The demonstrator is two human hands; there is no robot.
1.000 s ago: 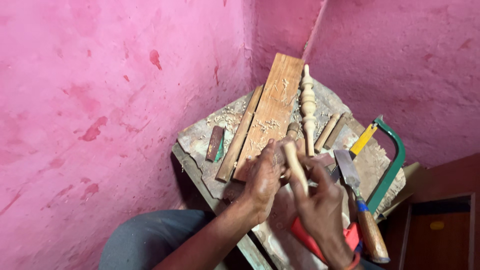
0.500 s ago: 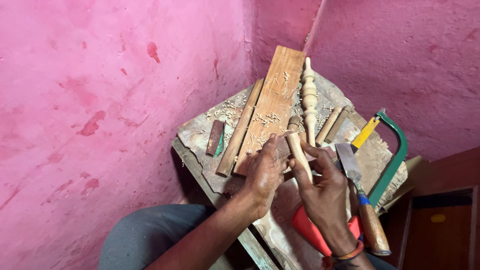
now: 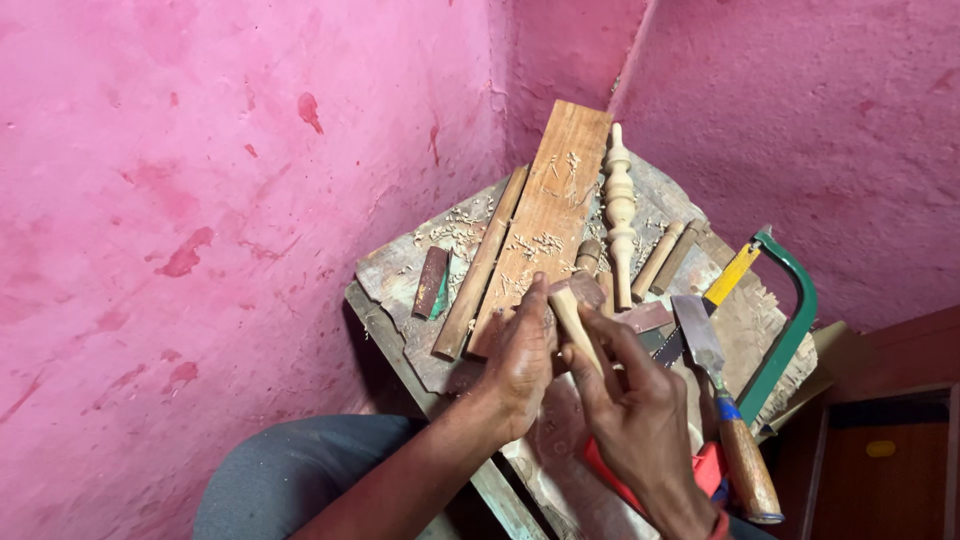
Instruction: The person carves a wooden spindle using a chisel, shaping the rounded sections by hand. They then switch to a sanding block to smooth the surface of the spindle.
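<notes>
Both hands close together over the near middle of the worn table (image 3: 400,275), wedged into a corner of pink wall (image 3: 200,200). Right hand (image 3: 635,410) wrapped around a pale wooden peg (image 3: 575,320), fingers curled shut on its lower part, the blunt upper end tilted up and away. Left hand (image 3: 520,355) pressed against the peg from the left, thumb and fingertips touching it near the top; whether fully gripping or only steadying, cannot tell.

Just beyond the hands, a flat brown plank (image 3: 545,215) lying lengthwise toward the corner, sprinkled with pale shavings (image 3: 460,232). Along its left edge, a narrow wooden strip (image 3: 480,268); further left, a small dark wood block (image 3: 432,282) with a sliver of green beside it. Right of the plank, a pale turned spindle (image 3: 620,215), beaded and tapered, lying parallel. Beside that, two short dowels (image 3: 668,258), side by side.

At the right edge of the table, a green-framed hacksaw (image 3: 790,325) with a yellow part near its top. Between saw and right hand, a wide chisel (image 3: 725,420) with wooden handle, blade pointing toward the wall. Something red (image 3: 705,470) under the right wrist, mostly hidden.
</notes>
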